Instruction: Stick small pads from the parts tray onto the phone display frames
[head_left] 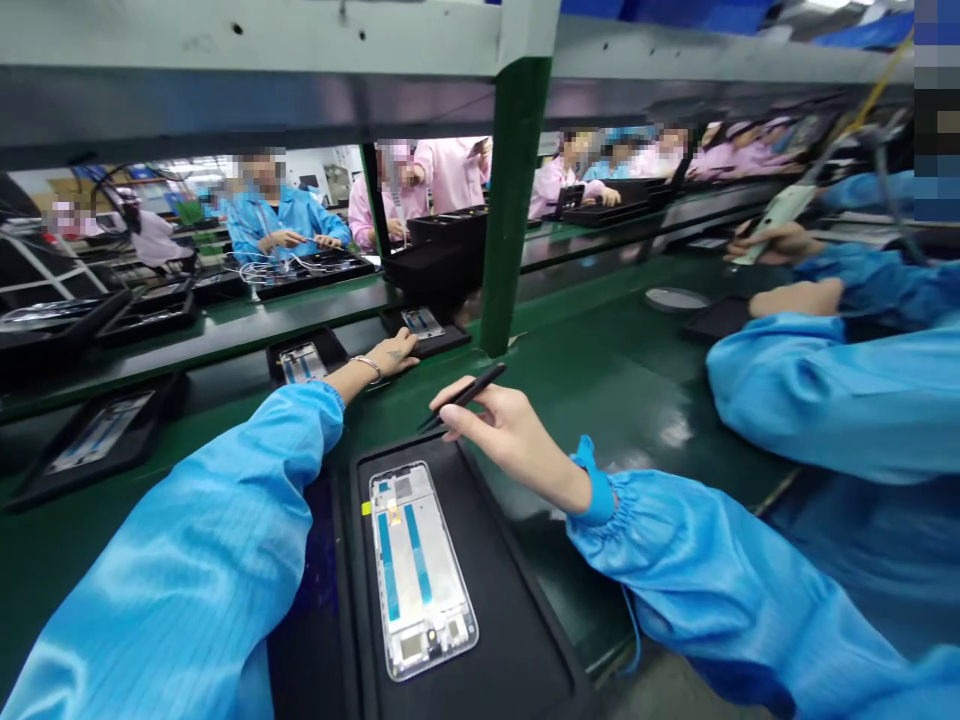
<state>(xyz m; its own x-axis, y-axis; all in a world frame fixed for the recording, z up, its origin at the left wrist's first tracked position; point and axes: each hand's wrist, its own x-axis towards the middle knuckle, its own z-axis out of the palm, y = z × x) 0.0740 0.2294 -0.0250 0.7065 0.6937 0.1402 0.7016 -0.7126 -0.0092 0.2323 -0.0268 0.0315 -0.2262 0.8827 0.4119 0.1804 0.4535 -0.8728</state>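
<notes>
My left hand (392,355), with a bracelet at its wrist, reaches out to a small black tray (448,340). Its fingers are closed on the tray's near edge, beside the phone frame (422,323) lying there. Raised over the bench, my right hand (499,420) pinches black tweezers (469,392), their tips pointing down to the left. Below it, a larger black tray (510,610) holds a silver phone frame (409,570) with blue strips and a yellow tab at its left side. Neither hand touches this frame.
Along the line to the left stand more black trays (161,420) with phone frames. A green post (514,210) rises beyond my hands, under a long overhead beam (247,100). At the right, a co-worker's blue sleeve (825,380) comes close; that person's hand holds a pale green tool (780,215).
</notes>
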